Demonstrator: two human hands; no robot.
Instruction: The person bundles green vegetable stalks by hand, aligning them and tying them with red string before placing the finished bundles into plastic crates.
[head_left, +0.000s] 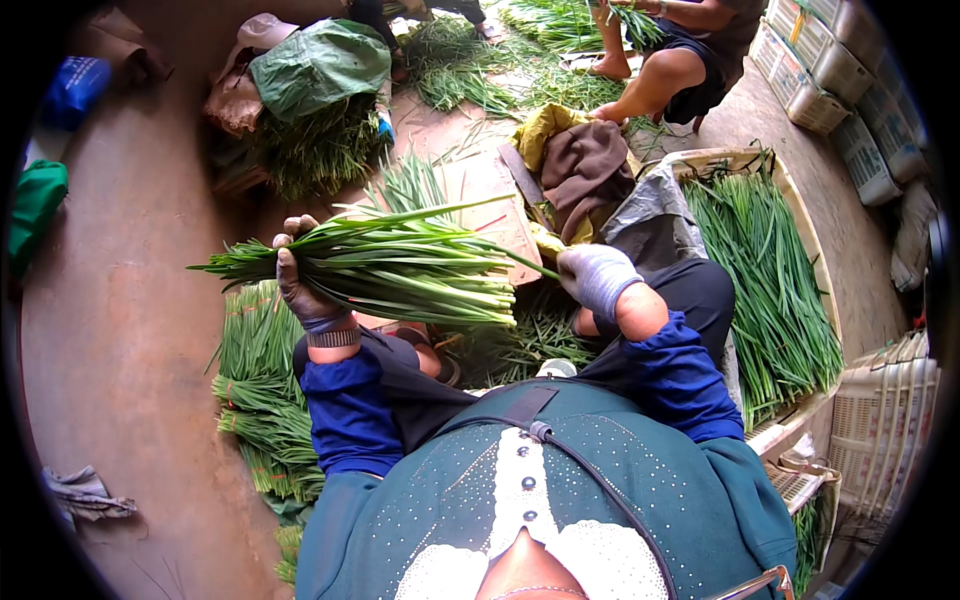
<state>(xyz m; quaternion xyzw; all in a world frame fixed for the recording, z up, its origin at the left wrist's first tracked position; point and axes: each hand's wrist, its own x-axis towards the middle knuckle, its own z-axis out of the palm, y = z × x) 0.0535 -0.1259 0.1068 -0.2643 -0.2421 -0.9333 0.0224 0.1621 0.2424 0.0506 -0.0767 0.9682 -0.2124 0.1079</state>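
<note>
A thick bunch of garlic chives (405, 270) lies sideways in my gloved left hand (304, 281), leafy tips to the left and pale cut ends to the right. My gloved right hand (600, 279) pinches the end of one green stalk (531, 264) that sticks out of the bunch. More chives (409, 184) lie on a flat pale board (487, 199) beyond the bunch. Loose scraps of leaf (517, 341) cover the floor between my feet. By my left leg, tied chive bundles (266, 409) are stacked.
On my right stands a plastic crate (823, 281) filled with chives (761, 292). A brown cloth (589, 169) lies ahead. At the far left, a green sack (322, 67) covers a chive heap (322, 150). Another person (679, 67) sits at the upper right, near stacked baskets (810, 67).
</note>
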